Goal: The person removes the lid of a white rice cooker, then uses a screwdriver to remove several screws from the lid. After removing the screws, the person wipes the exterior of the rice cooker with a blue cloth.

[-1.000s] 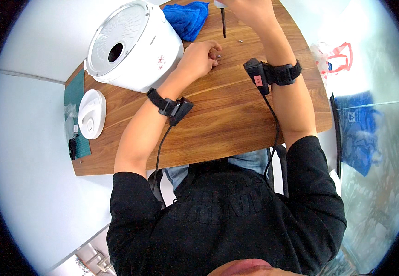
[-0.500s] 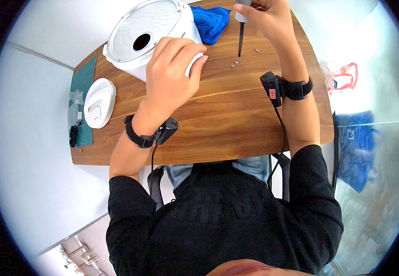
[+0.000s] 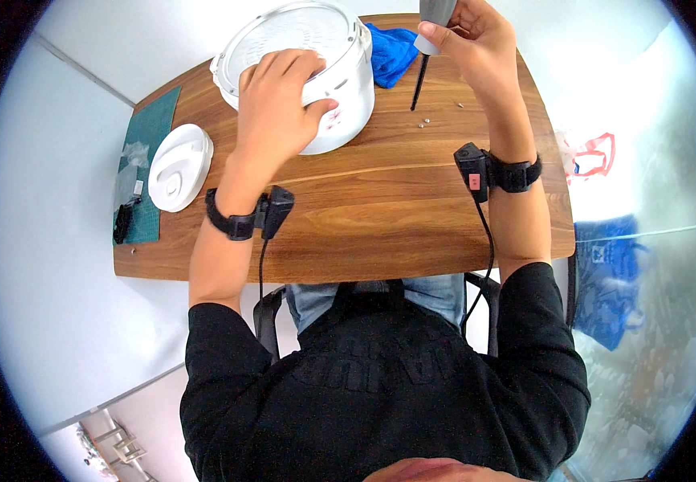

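A white rice cooker body (image 3: 354, 104) stands at the far left of centre, its round perforated face up. A small floral print shows on its side. My left hand (image 3: 277, 108) grips the near edge, fingers bent over the rim and thumb against the side wall; it covers part of the face. To the right, my right hand (image 3: 476, 40) holds a screwdriver (image 3: 436, 16) by its grey handle. The dark shaft points down to the table, its tip a little beyond several small metal screws (image 3: 423, 123). Part of the handle is cut off at the upper edge.
A white lid (image 3: 181, 169) with a handle lies at the left beside a green cutting mat (image 3: 149, 120), which bears clear plastic and a black item. A blue cloth (image 3: 392, 55) sits behind the cooker. Cords hang from both black wrist straps.
The cooker has turned, so its printed side now shows more. My left hand has shifted left along its edge. The screwdriver stays in my right hand, tip slightly lower. The whole view has moved a little.
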Tool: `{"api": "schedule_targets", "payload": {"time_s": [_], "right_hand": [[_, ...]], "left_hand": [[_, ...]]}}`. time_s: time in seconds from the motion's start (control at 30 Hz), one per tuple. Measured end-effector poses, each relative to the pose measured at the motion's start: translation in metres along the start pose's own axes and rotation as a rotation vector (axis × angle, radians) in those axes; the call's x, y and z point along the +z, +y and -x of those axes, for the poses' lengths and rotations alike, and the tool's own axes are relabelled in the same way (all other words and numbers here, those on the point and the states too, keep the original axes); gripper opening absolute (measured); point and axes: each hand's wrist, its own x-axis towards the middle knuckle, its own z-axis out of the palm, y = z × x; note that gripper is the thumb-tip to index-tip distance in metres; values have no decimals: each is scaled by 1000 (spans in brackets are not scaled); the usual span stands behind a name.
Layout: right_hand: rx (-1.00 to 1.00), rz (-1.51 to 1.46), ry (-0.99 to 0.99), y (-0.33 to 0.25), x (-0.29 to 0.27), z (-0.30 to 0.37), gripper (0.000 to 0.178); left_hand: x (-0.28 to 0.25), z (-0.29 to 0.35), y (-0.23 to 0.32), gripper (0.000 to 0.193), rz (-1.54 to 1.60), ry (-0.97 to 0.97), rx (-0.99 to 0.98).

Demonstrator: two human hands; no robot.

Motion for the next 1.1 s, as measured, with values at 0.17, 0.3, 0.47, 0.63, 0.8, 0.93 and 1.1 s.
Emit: {"api": "schedule_targets", "payload": {"time_s": [0.17,0.3,0.47,0.63,0.8,0.93,1.1], "right_hand": [[14,-27,-99,-10,15,-5,31],[-20,-38,-161,-23,38,-13,32],[-105,-35,-223,-49,77,-34,37],[-195,51,-196,-70,108,-52,40],[-186,86,-164,-71,119,-56,38],[-208,72,-190,-65,122,-56,39],[-195,107,-191,-65,120,-53,38]], "left_hand": [[-35,24,-43,49,256,-134,20],[-59,29,-59,52,301,-223,41],[-74,22,-34,46,119,-262,-3],[-57,10,-25,38,13,-178,8],[-55,2,-17,31,-52,-212,-30],[-51,5,-21,31,-45,-181,-29],[-51,7,-22,33,-22,-174,-32]]}}
